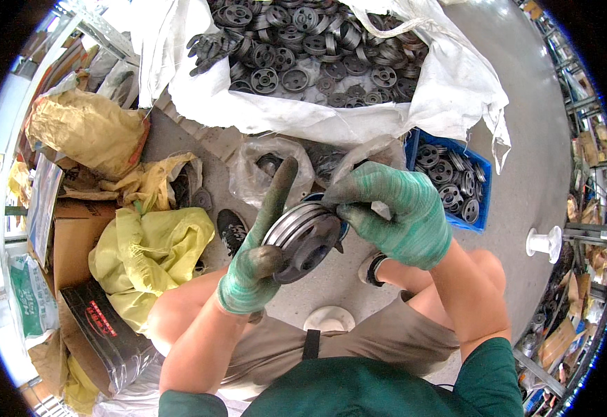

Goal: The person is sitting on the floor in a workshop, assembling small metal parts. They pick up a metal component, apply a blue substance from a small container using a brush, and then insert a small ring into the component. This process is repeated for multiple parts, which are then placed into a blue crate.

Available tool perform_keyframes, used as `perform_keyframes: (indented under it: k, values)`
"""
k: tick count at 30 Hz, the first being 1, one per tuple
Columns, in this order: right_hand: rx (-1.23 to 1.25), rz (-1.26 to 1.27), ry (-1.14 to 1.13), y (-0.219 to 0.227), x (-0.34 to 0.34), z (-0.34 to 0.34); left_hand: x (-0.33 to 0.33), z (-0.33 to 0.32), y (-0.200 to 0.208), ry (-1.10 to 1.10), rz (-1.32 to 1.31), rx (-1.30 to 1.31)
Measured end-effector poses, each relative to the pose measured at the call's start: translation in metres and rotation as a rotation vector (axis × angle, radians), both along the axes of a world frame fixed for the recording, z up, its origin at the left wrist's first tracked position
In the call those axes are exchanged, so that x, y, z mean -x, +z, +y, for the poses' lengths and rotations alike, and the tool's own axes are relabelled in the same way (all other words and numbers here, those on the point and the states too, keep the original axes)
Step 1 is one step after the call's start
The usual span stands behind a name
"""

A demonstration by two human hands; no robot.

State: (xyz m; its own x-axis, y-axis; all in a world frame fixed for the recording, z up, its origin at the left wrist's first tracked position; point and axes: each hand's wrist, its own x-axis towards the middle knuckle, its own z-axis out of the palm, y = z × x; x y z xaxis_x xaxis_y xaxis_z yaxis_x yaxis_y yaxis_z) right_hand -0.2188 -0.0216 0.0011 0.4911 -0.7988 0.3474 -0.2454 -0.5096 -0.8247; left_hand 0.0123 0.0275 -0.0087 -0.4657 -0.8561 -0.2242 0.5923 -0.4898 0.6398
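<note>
A grooved metal pulley (pixel 308 247), dark on its face and shiny along the rim, is tilted in front of me above my lap. My left hand (pixel 253 267), in a green glove with blackened fingers, grips it from the left, thumb on the near face and a long finger stretched up past the rim. Close by the pulley's upper right edge, my gloved right hand (pixel 399 212) has thumb and fingers pinched together. What lies between those fingertips, if anything, is too small to make out. A bit of blue shows behind the pulley, mostly hidden.
Ahead, a big white sack (pixel 261 115) lies open, heaped with dark pulleys (pixel 294 80) and a dark glove (pixel 213 50). A blue crate (pixel 482 221) of pulleys stands right of clear plastic bags (pixel 248 181). Yellow sacks (pixel 154 254) and a cardboard box (pixel 74 243) crowd the left; a white spool (pixel 544 242) sits right.
</note>
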Motion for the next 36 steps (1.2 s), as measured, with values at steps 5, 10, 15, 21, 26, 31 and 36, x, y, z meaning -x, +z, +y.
perform_keyframes:
  k: [5,10,15,21,26,31,36]
  values:
    - [-0.114,0.046,0.158,0.008,-0.009,-0.001,-0.010,-0.001,-0.003,-0.104,-0.036,0.083]
    - [0.126,-0.018,0.164,0.006,-0.031,-0.012,-0.030,-0.012,-0.012,0.171,-0.234,0.207]
    - [0.180,-0.004,0.145,0.009,-0.082,-0.026,-0.060,-0.031,-0.008,0.254,-0.095,0.086]
    - [-0.370,-0.013,-0.206,-0.038,-0.098,-0.095,-0.112,-0.045,0.019,0.578,0.035,0.204]
    - [-0.201,0.860,-0.030,-0.191,-0.108,-0.131,-0.125,-0.038,0.011,0.765,-0.075,0.214]
    - [-0.154,1.147,-0.167,-0.290,-0.132,-0.144,-0.126,-0.032,0.010,0.838,-0.040,0.175]
    - [-0.366,1.227,-0.219,-0.280,-0.175,-0.140,-0.139,-0.019,0.004,0.790,-0.773,0.541]
